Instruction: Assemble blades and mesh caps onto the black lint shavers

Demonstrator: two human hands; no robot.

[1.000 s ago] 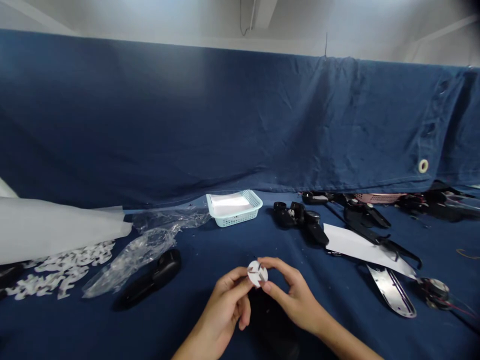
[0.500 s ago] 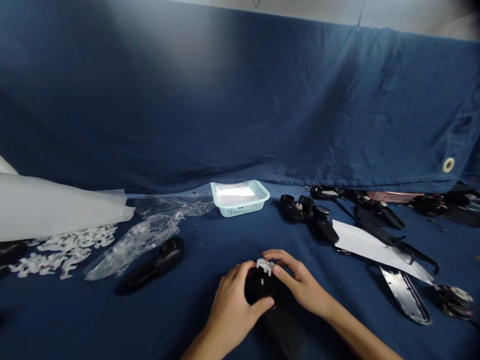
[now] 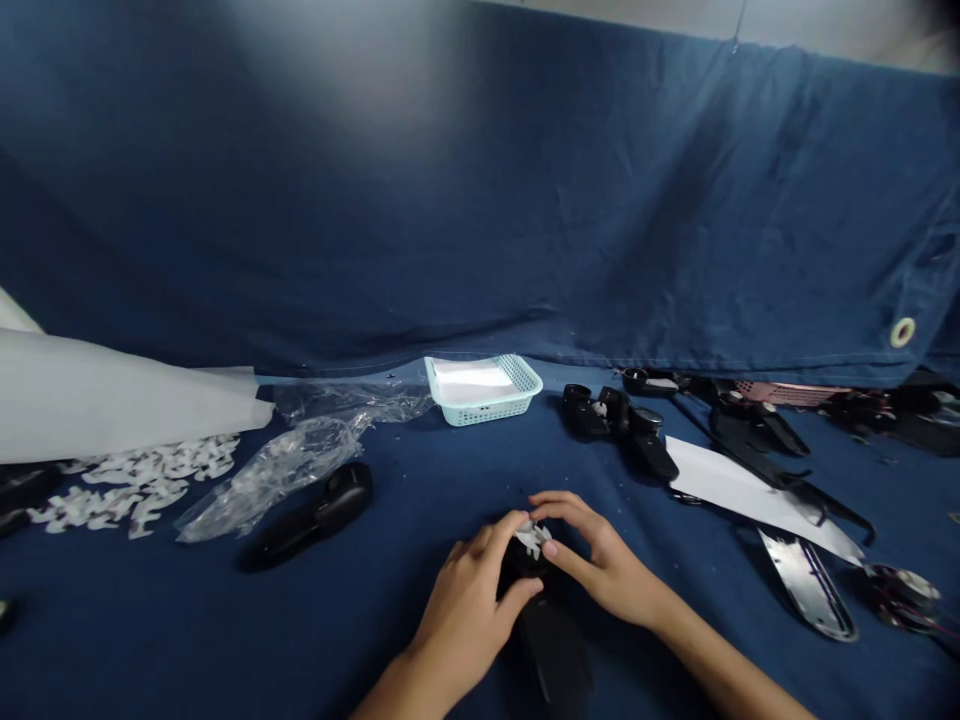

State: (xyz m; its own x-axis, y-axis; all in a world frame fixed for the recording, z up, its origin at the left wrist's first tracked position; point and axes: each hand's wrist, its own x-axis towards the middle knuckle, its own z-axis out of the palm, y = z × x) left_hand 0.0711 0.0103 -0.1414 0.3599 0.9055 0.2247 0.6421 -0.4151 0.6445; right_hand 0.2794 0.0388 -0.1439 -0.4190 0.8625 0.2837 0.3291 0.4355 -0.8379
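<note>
Low in the middle, a black plastic housing (image 3: 553, 645) with a round head and a long handle points toward me. My left hand (image 3: 461, 605) is wrapped around the left side of its head, thumb at the near edge. A small white plastic piece with prongs (image 3: 532, 539) sits at the round head, and my right hand (image 3: 604, 568) pinches it between thumb and fingers. Left fingertips also reach close to the white piece. Fingers partly hide the head, so I cannot tell how deep the piece sits.
A similar black housing (image 3: 319, 515) and crumpled clear plastic (image 3: 277, 475) lie left, near a pile of white pieces (image 3: 142, 485). A light-blue basket (image 3: 487, 410) holding paper stands behind. On the right are black housings (image 3: 626, 425), a white sheet (image 3: 750, 490) and a silvery shell (image 3: 810, 590).
The white piece has turned and moved down against the round head. My left fingers have shifted up toward it, and the housing's handle has swung slightly left.
</note>
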